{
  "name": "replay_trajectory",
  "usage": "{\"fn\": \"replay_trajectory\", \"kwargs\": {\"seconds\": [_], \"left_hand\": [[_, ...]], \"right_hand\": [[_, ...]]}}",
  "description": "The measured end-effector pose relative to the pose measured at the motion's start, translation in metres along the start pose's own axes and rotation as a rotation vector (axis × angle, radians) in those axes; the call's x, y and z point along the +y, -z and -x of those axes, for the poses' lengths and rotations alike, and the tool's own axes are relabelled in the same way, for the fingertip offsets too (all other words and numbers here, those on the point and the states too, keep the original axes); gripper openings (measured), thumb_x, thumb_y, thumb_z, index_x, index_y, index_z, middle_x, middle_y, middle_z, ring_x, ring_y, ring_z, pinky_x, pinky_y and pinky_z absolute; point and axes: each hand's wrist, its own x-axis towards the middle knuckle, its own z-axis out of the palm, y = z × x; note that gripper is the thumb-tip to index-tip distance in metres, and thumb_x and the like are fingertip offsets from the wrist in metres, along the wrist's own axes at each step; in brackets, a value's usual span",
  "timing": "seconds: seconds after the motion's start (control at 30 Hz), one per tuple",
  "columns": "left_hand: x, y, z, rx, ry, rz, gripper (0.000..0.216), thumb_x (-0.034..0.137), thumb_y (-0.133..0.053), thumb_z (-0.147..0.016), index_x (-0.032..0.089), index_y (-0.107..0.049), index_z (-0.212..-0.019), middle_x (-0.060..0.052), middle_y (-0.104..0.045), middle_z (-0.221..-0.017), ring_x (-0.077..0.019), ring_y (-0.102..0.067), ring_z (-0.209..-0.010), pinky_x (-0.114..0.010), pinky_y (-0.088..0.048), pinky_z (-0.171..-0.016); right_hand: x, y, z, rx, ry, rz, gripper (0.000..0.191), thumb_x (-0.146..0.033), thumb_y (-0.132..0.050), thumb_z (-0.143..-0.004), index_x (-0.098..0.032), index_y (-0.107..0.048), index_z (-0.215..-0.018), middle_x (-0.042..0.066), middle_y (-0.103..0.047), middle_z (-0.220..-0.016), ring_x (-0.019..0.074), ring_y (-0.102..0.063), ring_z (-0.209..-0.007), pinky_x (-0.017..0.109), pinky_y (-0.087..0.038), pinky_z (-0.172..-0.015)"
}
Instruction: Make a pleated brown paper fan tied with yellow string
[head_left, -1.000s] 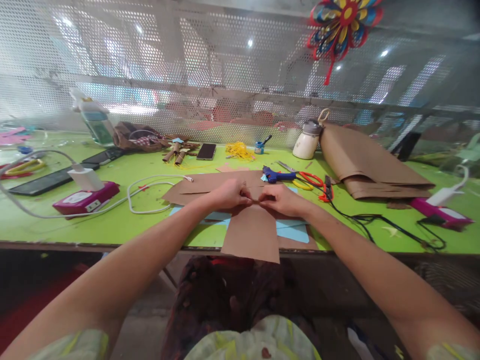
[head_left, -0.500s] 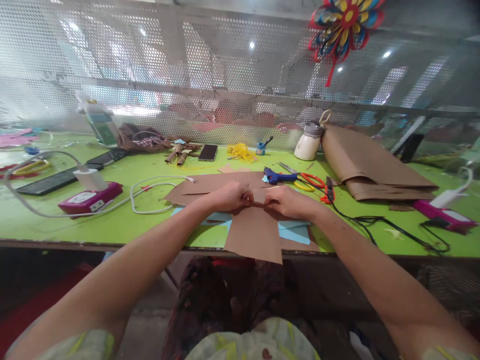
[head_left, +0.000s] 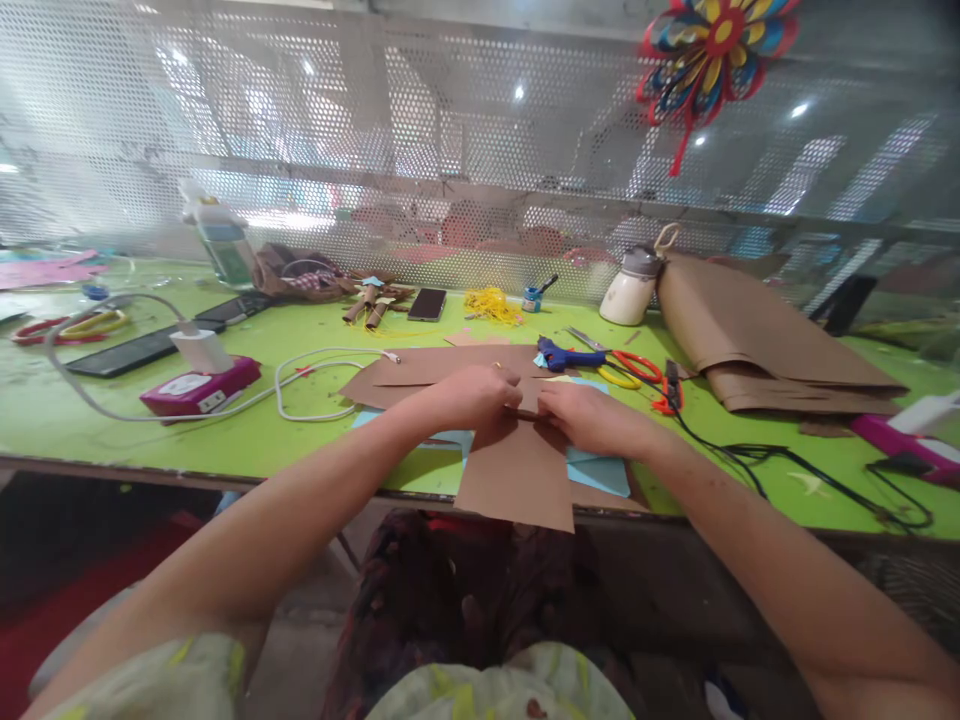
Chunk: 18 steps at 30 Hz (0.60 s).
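Observation:
A sheet of brown paper [head_left: 517, 470] lies before me, its near end hanging over the table's front edge. Its far edge is rolled into a narrow tube, pinched at both ends. My left hand [head_left: 484, 395] is closed on the left end of the roll, fingers curled. On the right end, my right hand [head_left: 577, 413] is closed too, thumb and fingers together. Beneath and beside the sheet are light blue paper pieces [head_left: 600, 472]. Behind my hands lies more flat brown paper [head_left: 427, 365].
A blue glue gun [head_left: 566, 355] and orange-handled scissors [head_left: 637, 365] lie just beyond my right hand. A white cable [head_left: 281, 390] loops at left from a purple power strip [head_left: 202, 390]. Folded brown paper [head_left: 772, 330] stands at right. A phone [head_left: 427, 304] lies farther back.
The rolled edge has come slightly nearer to me, and both hands have turned over it. The whole view has shifted a little, so things appear farther right.

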Motion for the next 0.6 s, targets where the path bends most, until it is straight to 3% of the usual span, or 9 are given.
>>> {"fn": "replay_trajectory", "kwargs": {"seconds": [0.13,0.23,0.43,0.6], "left_hand": [[0.002,0.000,0.000,-0.015,-0.036,-0.041,0.014,0.018,-0.052,-0.075,0.016,-0.063,-0.068,-0.005,-0.055,-0.070,-0.0136,-0.048,-0.060,-0.026,-0.030,-0.052],[0.003,0.002,0.001,-0.018,0.020,-0.002,0.012,0.021,-0.054,-0.073,0.016,-0.063,-0.067,-0.005,-0.056,-0.070,-0.0134,-0.048,-0.059,-0.026,-0.030,-0.052],[0.000,0.009,-0.001,-0.073,0.186,0.330,0.027,0.029,-0.046,-0.082,0.014,-0.066,-0.070,-0.004,-0.060,-0.066,-0.0110,-0.048,-0.057,-0.023,-0.032,-0.055],[-0.004,0.017,-0.002,-0.134,0.273,0.531,0.038,0.037,-0.041,-0.086,0.012,-0.066,-0.072,-0.002,-0.059,-0.062,-0.0096,-0.042,-0.054,-0.023,-0.029,-0.053]], "right_hand": [[-0.010,0.002,0.002,0.012,0.045,0.141,0.007,-0.017,-0.049,-0.084,-0.016,-0.054,-0.080,0.008,-0.059,-0.082,0.0197,-0.054,-0.079,0.028,-0.032,-0.062],[-0.015,0.001,0.003,0.013,0.055,0.216,0.008,-0.010,-0.049,-0.081,-0.015,-0.055,-0.082,0.009,-0.059,-0.083,0.0221,-0.054,-0.083,0.030,-0.032,-0.064],[-0.013,-0.006,0.002,0.050,0.001,0.216,0.007,-0.014,-0.050,-0.082,-0.017,-0.055,-0.078,0.007,-0.057,-0.078,0.0191,-0.052,-0.074,0.029,-0.030,-0.059],[-0.017,-0.009,-0.003,0.225,0.086,0.218,0.015,-0.010,-0.043,-0.085,-0.015,-0.056,-0.085,0.008,-0.056,-0.081,0.0201,-0.048,-0.081,0.030,-0.034,-0.066]]}}
